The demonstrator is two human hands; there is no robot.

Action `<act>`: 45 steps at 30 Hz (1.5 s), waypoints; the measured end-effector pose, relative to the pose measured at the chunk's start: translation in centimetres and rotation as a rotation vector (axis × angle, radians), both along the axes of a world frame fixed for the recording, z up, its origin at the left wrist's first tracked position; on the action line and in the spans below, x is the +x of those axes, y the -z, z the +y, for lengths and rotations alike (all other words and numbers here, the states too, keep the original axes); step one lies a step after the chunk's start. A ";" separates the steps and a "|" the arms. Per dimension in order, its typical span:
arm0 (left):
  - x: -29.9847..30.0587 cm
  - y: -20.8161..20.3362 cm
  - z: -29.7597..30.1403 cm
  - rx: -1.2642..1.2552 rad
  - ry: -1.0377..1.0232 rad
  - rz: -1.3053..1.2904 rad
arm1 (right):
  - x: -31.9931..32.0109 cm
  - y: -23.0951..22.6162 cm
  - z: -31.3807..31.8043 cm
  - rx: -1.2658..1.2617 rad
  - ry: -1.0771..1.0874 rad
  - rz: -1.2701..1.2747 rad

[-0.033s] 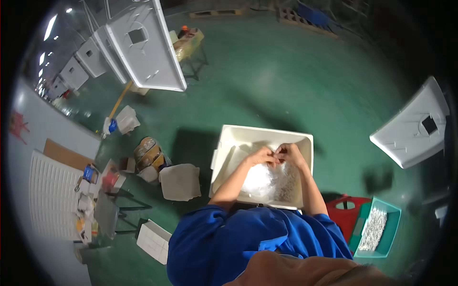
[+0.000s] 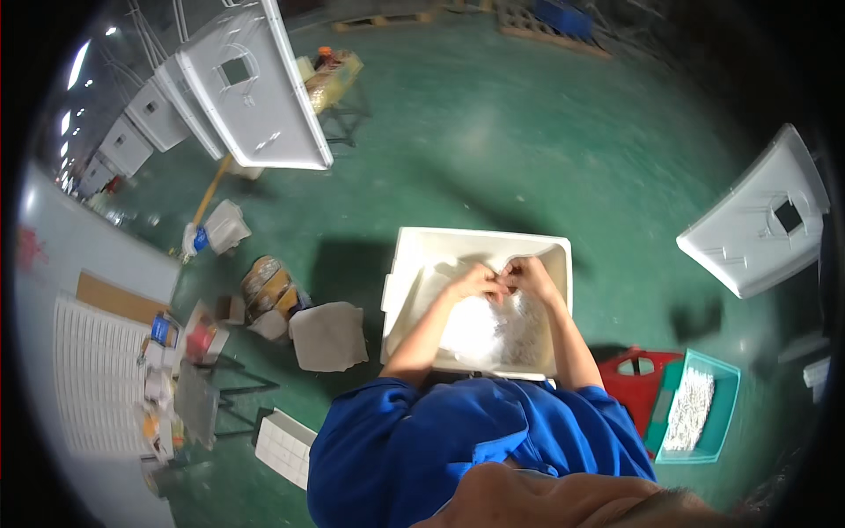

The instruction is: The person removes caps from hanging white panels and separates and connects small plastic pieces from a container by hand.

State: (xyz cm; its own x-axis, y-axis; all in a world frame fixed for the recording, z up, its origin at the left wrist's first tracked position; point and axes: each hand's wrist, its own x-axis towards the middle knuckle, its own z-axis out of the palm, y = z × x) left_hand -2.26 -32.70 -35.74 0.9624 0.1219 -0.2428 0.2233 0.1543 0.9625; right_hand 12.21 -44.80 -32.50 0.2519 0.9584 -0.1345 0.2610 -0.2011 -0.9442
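Both hands are together over a cream plastic tub. My left hand has its fingers bent and drawn together, their tips meeting those of my right hand. The right fingers are pinched as well. Whatever lies between the fingertips is too small and blurred to name. Beneath the hands, a clear plastic bag shines brightly under the light. Small pale pieces show at its right, under my right forearm.
A teal bin of small white pieces stands at my right by a red plastic object. White panels hang at the upper left and right. At left are a pale covered seat and a cluttered table.
The whole view has shifted slightly. My hands stay together over the tub, with only a small change in how the fingers are bent.
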 end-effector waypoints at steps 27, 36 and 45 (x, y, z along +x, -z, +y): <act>1.0 1.6 -1.3 0.250 -0.429 -0.215 | -0.9 -1.6 0.6 0.163 0.193 -0.174; 0.7 1.2 0.1 0.112 -0.271 -0.221 | 0.0 -0.8 0.4 0.151 0.093 0.108; 0.5 0.0 -0.3 0.162 -0.326 -0.193 | 0.5 -0.7 0.1 0.146 0.180 0.368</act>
